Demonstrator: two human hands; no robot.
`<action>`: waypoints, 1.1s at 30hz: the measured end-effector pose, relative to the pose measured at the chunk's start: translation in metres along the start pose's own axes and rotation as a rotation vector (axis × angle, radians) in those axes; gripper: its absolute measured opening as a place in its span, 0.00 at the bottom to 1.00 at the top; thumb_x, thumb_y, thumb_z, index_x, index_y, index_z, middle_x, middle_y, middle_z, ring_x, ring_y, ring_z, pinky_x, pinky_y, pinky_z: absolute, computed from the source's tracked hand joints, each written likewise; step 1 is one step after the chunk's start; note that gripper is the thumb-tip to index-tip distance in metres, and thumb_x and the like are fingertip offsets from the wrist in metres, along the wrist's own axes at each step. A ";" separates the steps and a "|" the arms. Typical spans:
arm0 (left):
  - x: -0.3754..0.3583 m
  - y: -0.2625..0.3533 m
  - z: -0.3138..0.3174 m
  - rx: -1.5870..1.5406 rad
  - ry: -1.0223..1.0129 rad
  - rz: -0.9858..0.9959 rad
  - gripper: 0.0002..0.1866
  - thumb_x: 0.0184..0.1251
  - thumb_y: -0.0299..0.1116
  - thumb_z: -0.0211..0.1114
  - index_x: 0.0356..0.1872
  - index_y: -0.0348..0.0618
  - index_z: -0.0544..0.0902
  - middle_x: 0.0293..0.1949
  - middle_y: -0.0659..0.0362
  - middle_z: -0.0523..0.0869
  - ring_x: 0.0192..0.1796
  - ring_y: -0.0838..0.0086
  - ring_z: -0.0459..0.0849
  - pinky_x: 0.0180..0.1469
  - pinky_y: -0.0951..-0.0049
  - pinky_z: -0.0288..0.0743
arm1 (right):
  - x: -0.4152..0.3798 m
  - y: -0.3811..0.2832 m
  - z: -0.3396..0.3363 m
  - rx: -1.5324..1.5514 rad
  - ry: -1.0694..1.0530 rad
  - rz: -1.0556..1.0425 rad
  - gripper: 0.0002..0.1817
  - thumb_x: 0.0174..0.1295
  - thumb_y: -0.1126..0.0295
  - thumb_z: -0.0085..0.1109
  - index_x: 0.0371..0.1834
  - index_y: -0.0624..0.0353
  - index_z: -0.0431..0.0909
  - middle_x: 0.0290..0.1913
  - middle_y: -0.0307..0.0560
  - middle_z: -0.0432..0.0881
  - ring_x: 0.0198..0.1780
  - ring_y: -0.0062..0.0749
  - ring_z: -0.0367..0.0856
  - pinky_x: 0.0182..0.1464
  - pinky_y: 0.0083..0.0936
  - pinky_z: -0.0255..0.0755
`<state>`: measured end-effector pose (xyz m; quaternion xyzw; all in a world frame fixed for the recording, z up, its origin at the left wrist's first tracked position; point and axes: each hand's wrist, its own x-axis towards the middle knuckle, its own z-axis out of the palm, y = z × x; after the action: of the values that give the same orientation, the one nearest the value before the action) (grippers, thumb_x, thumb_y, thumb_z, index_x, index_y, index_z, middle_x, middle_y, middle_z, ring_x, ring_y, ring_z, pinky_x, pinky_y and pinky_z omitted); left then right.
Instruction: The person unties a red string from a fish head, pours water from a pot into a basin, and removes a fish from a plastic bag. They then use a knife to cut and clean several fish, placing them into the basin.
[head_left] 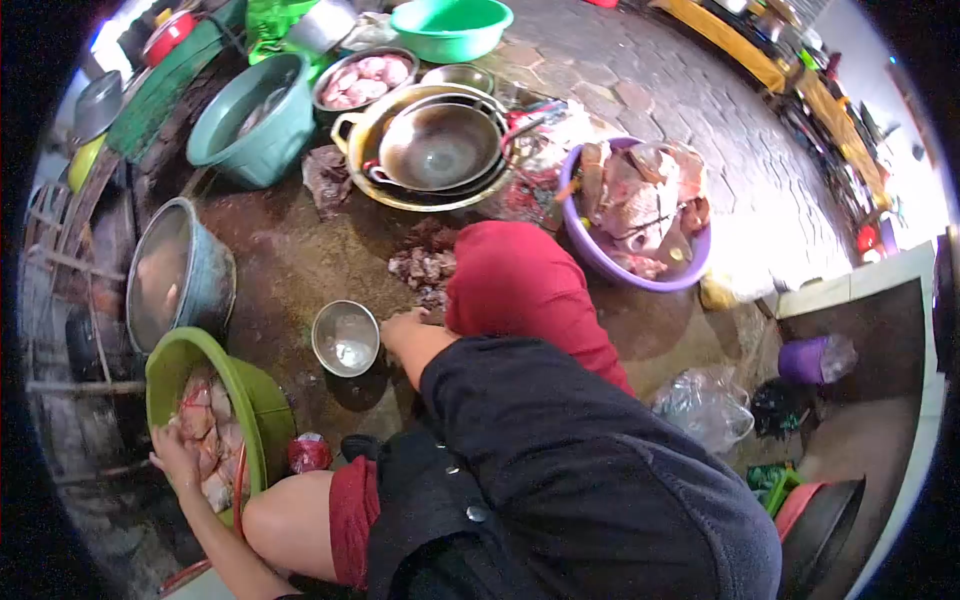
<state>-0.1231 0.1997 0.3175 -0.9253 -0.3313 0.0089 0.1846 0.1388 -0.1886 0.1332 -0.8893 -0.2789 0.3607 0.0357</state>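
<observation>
My left hand (177, 462) is closed over the left rim of a tilted olive-green basin (260, 425). Raw meat pieces (207, 430) with pale skin lie inside that basin, right by my fingers. Beside my right knee, my right hand (402, 332) is low near the floor with its fingers curled together; whatever they hold is hidden. Just left of this hand stands a small metal bowl (346, 338) with a shiny inside. A heap of chopped meat scraps (424, 268) lies on the floor just beyond the right hand, partly covered by my knee.
Ahead, nested woks (440, 148) rest in a wide pan. A purple basin (640, 282) holds a large piece of poultry. Along the left stand a grey-blue tub (222, 275) and a teal tub (262, 150). Behind my right side lies a clear plastic bag (706, 408).
</observation>
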 end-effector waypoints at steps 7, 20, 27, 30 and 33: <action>0.041 0.081 -0.101 -0.316 -0.037 0.201 0.30 0.58 0.45 0.60 0.62 0.51 0.63 0.65 0.54 0.58 0.67 0.60 0.56 0.62 0.58 0.53 | -0.005 -0.044 -0.033 0.048 0.029 -0.136 0.22 0.51 0.63 0.58 0.52 0.51 0.76 0.54 0.48 0.75 0.56 0.46 0.72 0.52 0.62 0.58; 0.061 0.186 -0.034 -0.309 -0.359 0.439 0.31 0.52 0.31 0.66 0.59 0.51 0.67 0.65 0.51 0.59 0.66 0.55 0.56 0.66 0.59 0.51 | -0.094 -0.083 -0.221 0.629 0.712 -0.378 0.21 0.37 0.71 0.64 0.40 0.54 0.81 0.45 0.49 0.73 0.53 0.42 0.68 0.51 0.50 0.55; 0.106 0.158 0.013 -0.496 -0.481 0.452 0.18 0.48 0.26 0.66 0.44 0.42 0.77 0.55 0.52 0.72 0.57 0.62 0.70 0.58 0.67 0.63 | -0.215 0.044 -0.330 0.466 1.609 -0.374 0.26 0.35 0.69 0.61 0.41 0.73 0.74 0.46 0.64 0.69 0.52 0.52 0.66 0.58 0.51 0.59; 0.086 0.182 -0.030 -0.378 -0.557 0.285 0.17 0.48 0.27 0.66 0.42 0.40 0.78 0.48 0.52 0.77 0.51 0.60 0.74 0.54 0.68 0.66 | -0.325 0.160 -0.276 0.406 1.572 -0.202 0.24 0.39 0.66 0.62 0.43 0.63 0.76 0.42 0.58 0.74 0.47 0.46 0.73 0.51 0.36 0.71; 0.096 0.179 -0.018 -0.308 -0.477 0.362 0.16 0.50 0.30 0.66 0.42 0.38 0.78 0.45 0.50 0.78 0.48 0.59 0.75 0.53 0.65 0.67 | -0.355 0.266 -0.170 0.340 1.718 -0.257 0.19 0.49 0.67 0.57 0.46 0.58 0.75 0.45 0.54 0.75 0.49 0.48 0.73 0.52 0.36 0.67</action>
<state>0.0634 0.1247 0.2823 -0.9579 -0.1931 0.2077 -0.0446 0.1689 -0.5748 0.4085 -0.7974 -0.1961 -0.4022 0.4048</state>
